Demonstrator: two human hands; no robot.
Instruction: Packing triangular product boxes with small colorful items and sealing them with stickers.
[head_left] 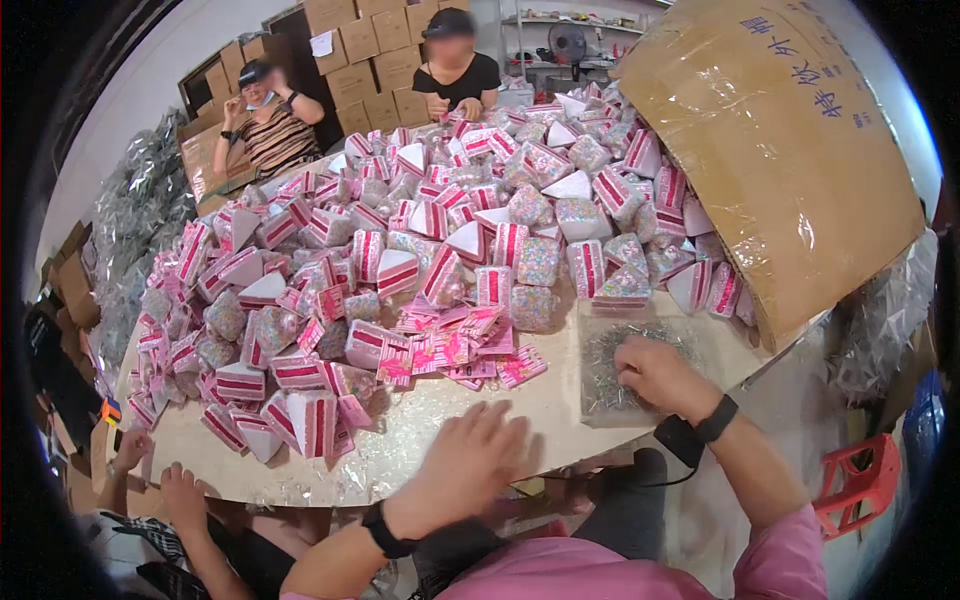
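Note:
My left hand (470,455), slightly blurred, hovers over the near edge of the table with its fingers stretched out and nothing visible in them. My right hand (655,375) reaches into a clear shallow tray (597,412), its fingers curled down among many small, thin metal pieces (606,358). The fingertips are partly hidden, so what they pinch cannot be made out. Beyond my left hand lies a loose heap of pink printed cards (445,345). Behind it rises a large pile of toy-like cake slices (493,287), white and pink with speckled sides, many apparently in clear wrapping.
A big cardboard box (770,150) lies tipped at the right of the table (400,450). Another person's hand (185,495) is at the left near edge. Two people sit across the pile. A red stool (860,480) stands at the right; stacked cartons (370,80) line the back.

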